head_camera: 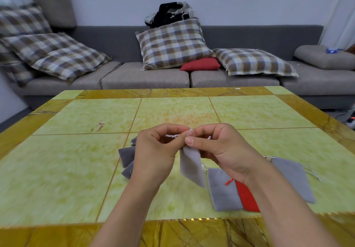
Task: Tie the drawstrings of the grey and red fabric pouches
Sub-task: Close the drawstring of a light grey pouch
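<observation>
A grey pouch point(192, 167) hangs above the table between my hands. My left hand point(155, 150) pinches its white drawstring point(173, 135) with curled fingers. My right hand point(215, 147) pinches the pouch's gathered top and the string's other end. On the table lie more grey pouches: one point(222, 191) under my right wrist, one point(294, 177) at the right, and two point(127, 160) partly hidden behind my left hand. A red pouch point(246, 196) with a red cord point(229, 182) lies partly under my right forearm.
The yellow-green tiled table point(82, 160) has a brown marbled border. Behind it stands a grey sofa point(146, 77) with several checked cushions, a red cushion point(201, 64) and a dark bag on top.
</observation>
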`<state>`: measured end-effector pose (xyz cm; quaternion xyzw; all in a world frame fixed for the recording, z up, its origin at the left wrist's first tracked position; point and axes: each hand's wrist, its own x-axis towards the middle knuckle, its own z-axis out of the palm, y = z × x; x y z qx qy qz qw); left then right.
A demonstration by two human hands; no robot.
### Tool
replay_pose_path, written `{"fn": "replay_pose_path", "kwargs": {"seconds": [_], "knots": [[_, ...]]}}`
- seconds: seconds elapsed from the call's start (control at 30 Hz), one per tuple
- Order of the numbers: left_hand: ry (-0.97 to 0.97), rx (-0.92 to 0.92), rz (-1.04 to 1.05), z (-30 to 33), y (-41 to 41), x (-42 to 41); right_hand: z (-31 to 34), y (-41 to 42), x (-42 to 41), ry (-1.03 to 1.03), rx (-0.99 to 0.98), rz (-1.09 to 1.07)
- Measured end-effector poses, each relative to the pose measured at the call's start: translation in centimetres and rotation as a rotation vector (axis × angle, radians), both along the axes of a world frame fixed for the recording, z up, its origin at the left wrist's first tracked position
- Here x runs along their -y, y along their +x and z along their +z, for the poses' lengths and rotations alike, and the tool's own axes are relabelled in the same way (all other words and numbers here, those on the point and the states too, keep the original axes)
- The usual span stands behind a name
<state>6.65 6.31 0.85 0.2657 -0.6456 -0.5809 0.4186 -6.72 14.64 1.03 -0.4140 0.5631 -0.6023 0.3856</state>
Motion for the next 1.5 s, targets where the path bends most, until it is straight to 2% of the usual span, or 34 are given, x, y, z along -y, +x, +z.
{"fn": "replay_pose_path", "kwargs": {"seconds": [0.1, 0.27, 0.5, 0.73, 0.97, 1.1, 1.37, 1.5], "knots": [[0.104, -0.017, -0.024, 0.0, -0.1, 0.1, -0.2, -0.1, 0.0, -0.032, 0.110, 0.020], [0.273, -0.082, -0.189, 0.3, -0.1, 0.2, -0.3, -0.7, -0.3, -0.054, 0.226, 0.052], [0.174, -0.097, -0.157, 0.4, 0.0, 0.2, 0.6, -0.7, -0.9, 0.005, 0.252, 0.132], [0.105, -0.086, -0.111, 0.4, 0.1, 0.3, 1.0, 0.0, -0.4, 0.088, 0.183, 0.045], [-0.085, -0.047, -0.096, 0.2, 0.1, 0.4, 0.8, 0.1, -0.1, 0.113, 0.249, 0.007], [-0.361, 0.043, -0.154, 0.4, 0.6, 0.8, 1.0, -0.3, -0.5, 0.123, 0.333, 0.034], [-0.816, 0.186, -0.060, 0.7, 0.9, 0.8, 0.7, -0.2, -0.2, 0.201, 0.321, 0.019], [-0.824, 0.224, -0.041, 0.3, 0.8, 0.7, 0.9, -0.4, -0.2, 0.207, 0.290, -0.009]]}}
